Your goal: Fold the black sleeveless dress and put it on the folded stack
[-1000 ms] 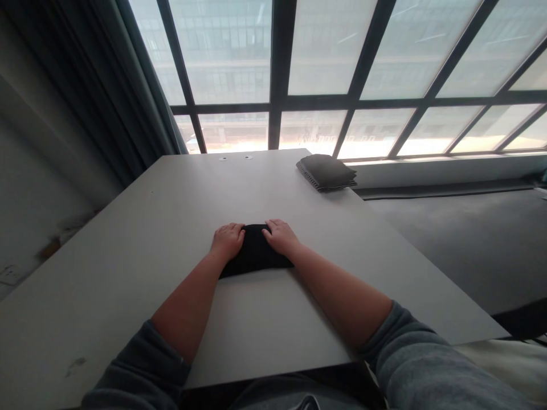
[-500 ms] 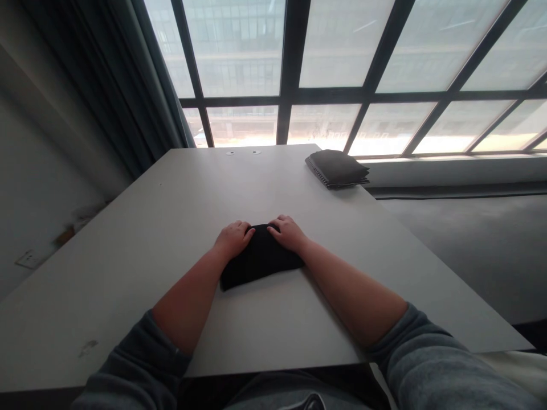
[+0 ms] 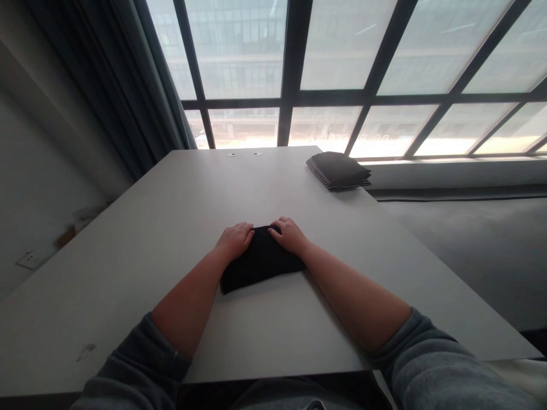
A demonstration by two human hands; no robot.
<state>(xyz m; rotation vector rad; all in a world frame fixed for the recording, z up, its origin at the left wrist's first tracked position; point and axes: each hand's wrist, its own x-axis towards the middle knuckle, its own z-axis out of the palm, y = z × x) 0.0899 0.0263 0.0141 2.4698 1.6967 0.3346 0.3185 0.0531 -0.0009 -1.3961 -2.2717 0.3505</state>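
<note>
A folded black cloth (image 3: 260,262) lies on the white table in front of me, its near edge slanting slightly. At its far left corner, my left hand (image 3: 236,239) is closed on the edge, thumb towards the middle. My right hand (image 3: 289,233) grips the far right corner in the same way, fingers curled over the far edge. Part of the cloth's left and right sides is covered by my hands and forearms.
A stack of folded dark cloths (image 3: 339,169) sits at the table's far right edge. The white table (image 3: 141,239) reaches to the large window. Two small round fittings (image 3: 257,154) show near its far edge. A dark curtain (image 3: 106,74) hangs at the left.
My left thumb has drawn in closer to the fingers at the cloth's far edge. The cloth and my right hand hold nearly the same place; the view has tilted slightly.
</note>
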